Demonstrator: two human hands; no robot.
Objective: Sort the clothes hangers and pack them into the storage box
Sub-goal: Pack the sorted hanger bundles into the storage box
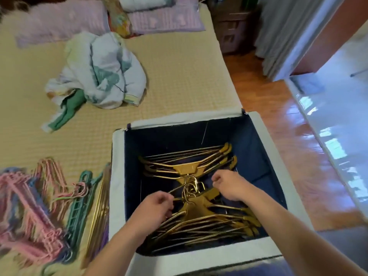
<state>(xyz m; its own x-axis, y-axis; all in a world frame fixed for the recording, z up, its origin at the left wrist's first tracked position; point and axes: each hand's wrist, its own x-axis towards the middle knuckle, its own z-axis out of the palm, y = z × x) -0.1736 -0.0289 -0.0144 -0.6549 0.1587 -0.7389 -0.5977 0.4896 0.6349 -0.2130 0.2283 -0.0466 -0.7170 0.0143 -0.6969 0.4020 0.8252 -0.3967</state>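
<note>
Gold-coloured metal clothes hangers point(199, 214) are lying in two opposed bundles inside a soft-sided storage box with a pale fabric rim and dark navy lining point(117, 156), which is sitting at the corner of a bed covered in a beige quilted mattress pad point(179, 66). A person is reaching into the box with both hands. The left hand point(157, 206) is curling its fingers around the shoulder wires of the nearer bundle, while the right hand point(227, 184) is pinching something thin near the cluster of hooks at the centre; exactly which wire it is holding cannot be told.

The farther bundle of gold hangers point(187, 162) is lying with its hooks pointing toward the nearer one, so the hooks are meeting in the middle. Doing this step well probably means keeping each bundle's shoulders aligned and flat, nesting the hooks side by side rather than letting them snag, and pressing the stack down evenly so that room is remaining above.

Still waiting on the bed to the left of the box are a heap of pink and pastel wire hangers point(29, 212), a teal plastic hanger with rungs point(79, 200) and a few more gold hangers leaning against the box wall point(101, 206). A crumpled pale floral blanket point(101, 70) is lying farther up the bed.
</note>
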